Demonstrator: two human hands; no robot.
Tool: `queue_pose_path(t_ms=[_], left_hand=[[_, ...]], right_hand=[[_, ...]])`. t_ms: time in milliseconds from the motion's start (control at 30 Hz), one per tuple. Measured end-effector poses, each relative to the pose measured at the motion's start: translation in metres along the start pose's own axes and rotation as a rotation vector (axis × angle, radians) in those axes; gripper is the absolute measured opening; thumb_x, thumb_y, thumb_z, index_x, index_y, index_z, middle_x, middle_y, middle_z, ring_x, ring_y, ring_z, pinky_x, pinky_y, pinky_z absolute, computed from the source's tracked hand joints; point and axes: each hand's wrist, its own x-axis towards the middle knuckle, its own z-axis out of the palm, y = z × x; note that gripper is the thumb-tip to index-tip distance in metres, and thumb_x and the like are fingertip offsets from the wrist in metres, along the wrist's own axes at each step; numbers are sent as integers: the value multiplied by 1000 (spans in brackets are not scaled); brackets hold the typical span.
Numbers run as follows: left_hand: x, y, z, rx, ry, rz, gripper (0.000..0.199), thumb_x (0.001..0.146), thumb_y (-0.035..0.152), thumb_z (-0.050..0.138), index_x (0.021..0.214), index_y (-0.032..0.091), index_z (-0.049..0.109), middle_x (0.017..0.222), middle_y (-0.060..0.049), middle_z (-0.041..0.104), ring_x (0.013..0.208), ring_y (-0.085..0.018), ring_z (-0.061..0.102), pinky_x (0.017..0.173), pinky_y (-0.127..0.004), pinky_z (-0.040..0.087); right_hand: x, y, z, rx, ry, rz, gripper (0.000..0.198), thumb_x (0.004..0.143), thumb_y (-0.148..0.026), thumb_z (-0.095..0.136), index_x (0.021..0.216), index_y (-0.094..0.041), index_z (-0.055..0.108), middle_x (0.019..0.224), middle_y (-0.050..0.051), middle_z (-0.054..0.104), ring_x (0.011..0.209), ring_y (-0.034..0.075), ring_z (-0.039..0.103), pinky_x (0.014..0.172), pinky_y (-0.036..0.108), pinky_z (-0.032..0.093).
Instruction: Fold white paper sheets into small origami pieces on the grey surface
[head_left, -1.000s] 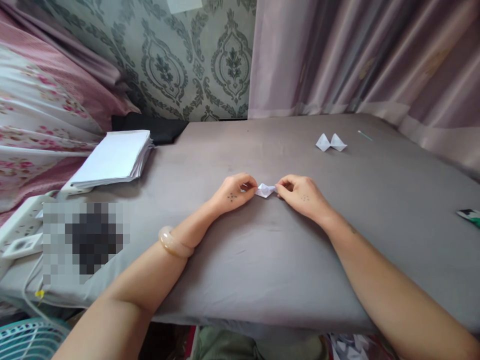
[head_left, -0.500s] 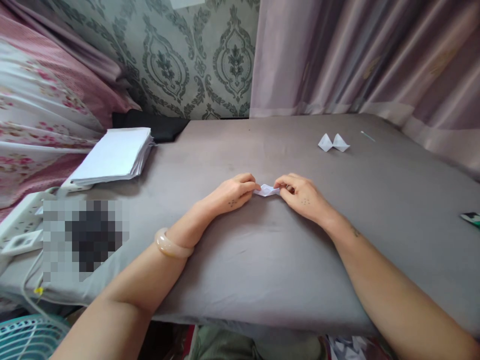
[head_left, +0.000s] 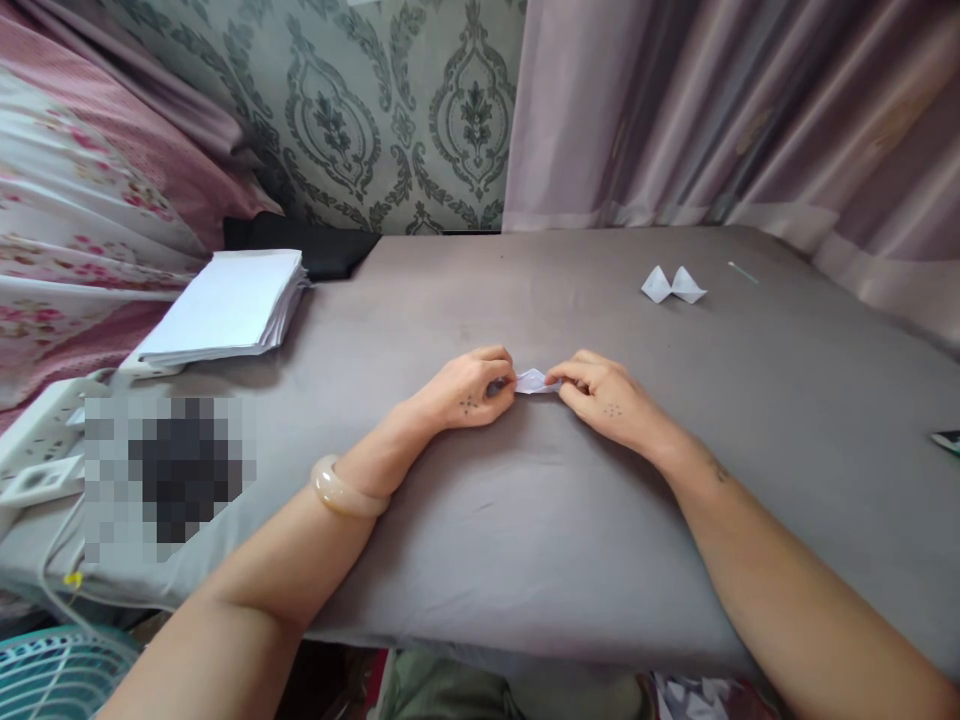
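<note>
A small folded white paper is held just above or on the grey cloth, a pointed diamond shape showing at its middle. My left hand pinches its left end between thumb and fingers. At the other end, my right hand grips the paper with thumb and forefinger. The fingertips cover both ends of the paper. Farther back to the right stands a folded white paper piece with two pointed peaks.
A stack of white paper lies at the left, beside a black item. White power strips and a blurred-out patch are nearer me. A thin cotton swab lies at the back right. A teal fan stands below the left edge.
The fingers of my left hand have shifted on the paper's left end, with thumb and forefinger now forming a rounder pinch. The view has moved slightly. Both hands keep hold.
</note>
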Motion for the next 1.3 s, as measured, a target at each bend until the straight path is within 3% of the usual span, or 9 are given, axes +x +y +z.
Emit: queue_pose_path(t_ms=[133,500,733,900,1100,1200,1300], left_hand=[[4,-1,8,-15,75,-115,28,90,30,51,70,14,63,82,-6,62,63,-11,52,64,-25,43],[12,4,18,7,123,-366,17,82,22,56,84,17,72,86,-7,68,72,-16,60,73,-29,47],[23,17,11,-43,67,-544,24,81,22,52,86,15,74,75,-8,71,68,-18,61,70,-29,46],[26,13,10,-77,50,-557,24,80,25,53,86,15,74,74,-7,70,66,-17,60,67,-28,45],[21,14,14,-68,59,-536,21,78,21,51,84,17,72,72,-4,68,64,-16,57,65,-29,45],[17,17,18,-78,144,-524,21,74,17,54,87,17,70,75,-4,66,67,-16,58,69,-30,48],[14,18,21,-119,312,-416,23,73,12,54,91,16,67,87,-5,65,76,-15,60,74,-29,51]], right_hand=[[-2,-5,-2,-57,-22,18,29,85,-19,45,94,-24,72,96,3,64,80,16,59,74,29,42],[-4,-9,4,-223,-5,95,24,81,-19,50,94,-21,70,97,4,65,72,15,58,64,28,38],[-5,-5,3,-305,30,-73,15,88,-31,56,86,-21,67,100,4,59,76,14,55,59,28,36],[-4,-6,3,-369,16,-243,13,88,-21,57,78,-19,66,97,5,57,85,16,54,60,28,37],[-6,-12,3,-440,17,-301,16,89,-21,56,77,-18,67,94,6,59,83,16,54,59,29,37],[-8,-14,7,-463,75,-320,17,90,-21,53,81,-17,67,98,6,61,84,17,55,60,29,40],[-9,-16,12,-445,204,-316,18,92,-21,50,87,-17,67,106,8,61,85,17,57,61,29,43]])
